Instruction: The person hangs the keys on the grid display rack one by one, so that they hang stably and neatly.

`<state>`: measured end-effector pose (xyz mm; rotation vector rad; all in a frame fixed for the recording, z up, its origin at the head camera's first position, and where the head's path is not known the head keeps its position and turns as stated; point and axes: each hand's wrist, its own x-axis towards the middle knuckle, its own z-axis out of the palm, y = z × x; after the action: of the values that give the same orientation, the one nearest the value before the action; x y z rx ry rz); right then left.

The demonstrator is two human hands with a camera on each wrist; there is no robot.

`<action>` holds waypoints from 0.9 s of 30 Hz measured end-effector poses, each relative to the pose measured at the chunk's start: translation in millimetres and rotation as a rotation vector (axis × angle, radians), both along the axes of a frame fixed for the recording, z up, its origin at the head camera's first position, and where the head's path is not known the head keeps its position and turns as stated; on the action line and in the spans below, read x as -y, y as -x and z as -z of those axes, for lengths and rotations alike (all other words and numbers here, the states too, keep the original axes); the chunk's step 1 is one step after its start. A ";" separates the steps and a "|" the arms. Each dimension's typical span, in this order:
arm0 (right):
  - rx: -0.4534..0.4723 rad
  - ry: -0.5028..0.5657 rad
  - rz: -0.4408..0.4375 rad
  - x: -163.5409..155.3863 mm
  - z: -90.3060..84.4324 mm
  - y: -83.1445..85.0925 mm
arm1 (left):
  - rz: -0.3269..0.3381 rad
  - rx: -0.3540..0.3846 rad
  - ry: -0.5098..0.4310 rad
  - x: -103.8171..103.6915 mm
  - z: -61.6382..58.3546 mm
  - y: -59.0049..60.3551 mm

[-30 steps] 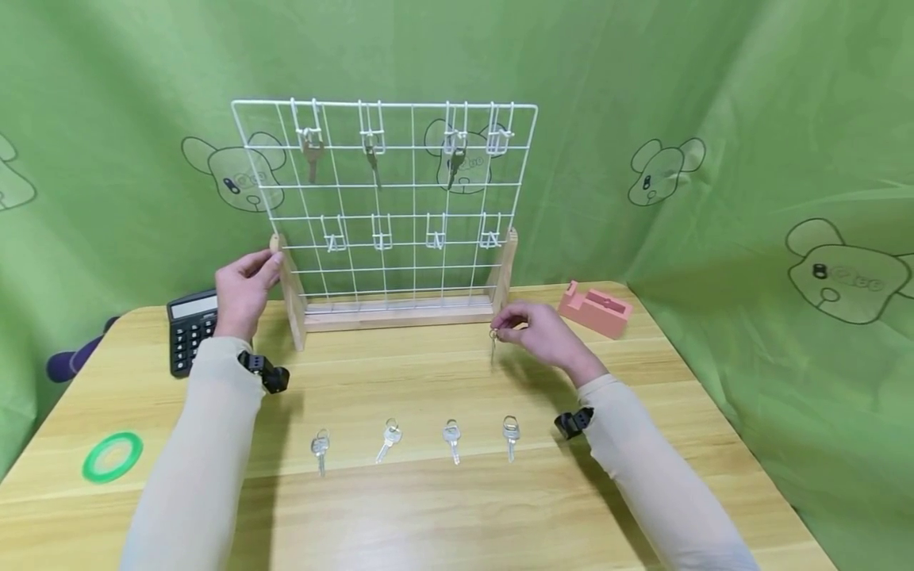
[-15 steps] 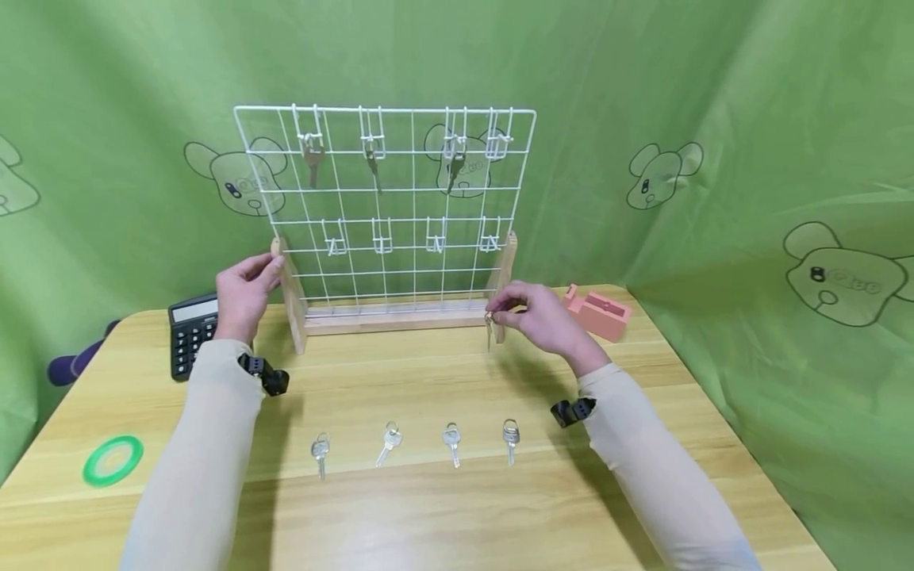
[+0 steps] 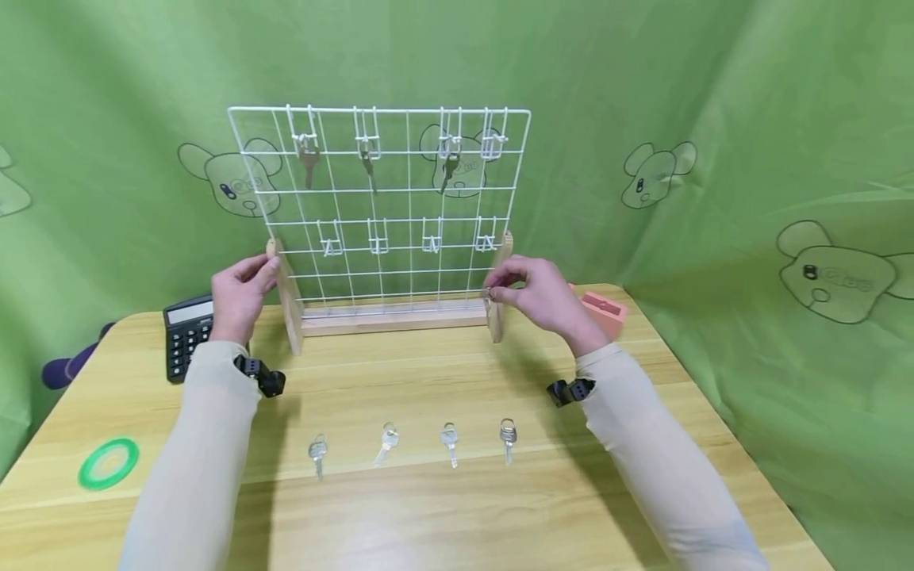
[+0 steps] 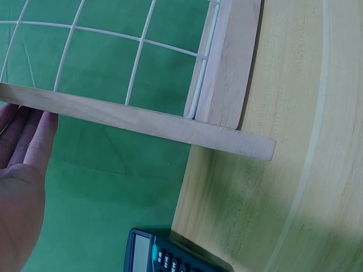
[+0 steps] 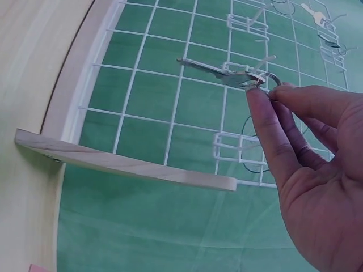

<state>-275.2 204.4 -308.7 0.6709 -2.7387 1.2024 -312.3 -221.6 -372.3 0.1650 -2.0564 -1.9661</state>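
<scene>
While the left hand (image 3: 239, 295) rests with relaxed fingers against the left wooden upright (image 3: 289, 305) of the wire grid rack (image 3: 378, 206), the right hand (image 3: 539, 297) pinches a key (image 5: 218, 72) by its ring between thumb and forefinger. From the head camera, that hand sits just in front of the rack's right upright (image 3: 497, 289), low on the frame, and the key itself is too small to make out there. The right wrist camera shows the key clearly, its blade pointing away from the fingertips (image 5: 256, 99) and lying across the white wires close to one of the lower hooks (image 5: 241, 150).

Three keys already hang from the top row of hooks (image 3: 367, 143); the fourth top hook (image 3: 493, 143) and the lower row carry none. Four more keys (image 3: 412, 444) lie in a line on the wooden table (image 3: 428, 515), near its front edge and well apart from the rack.

A black calculator (image 3: 182, 337) lies left of the rack, its key markings too small to read. A pink holder (image 3: 603, 313) sits behind the right hand, and a green tape ring (image 3: 109, 462) lies at the table's left. The green backdrop (image 3: 714, 119) bears cartoon dog outlines; no lettering on them is legible.
</scene>
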 end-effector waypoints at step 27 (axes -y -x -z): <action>-0.059 0.015 0.045 6.9 -45.2 8.5 | -0.004 0.004 -0.012 2.7 2.1 0.3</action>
<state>-283.7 197.5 -263.4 0.6295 -2.6791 1.1729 -312.6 -224.3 -374.4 0.1752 -2.0455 -1.9777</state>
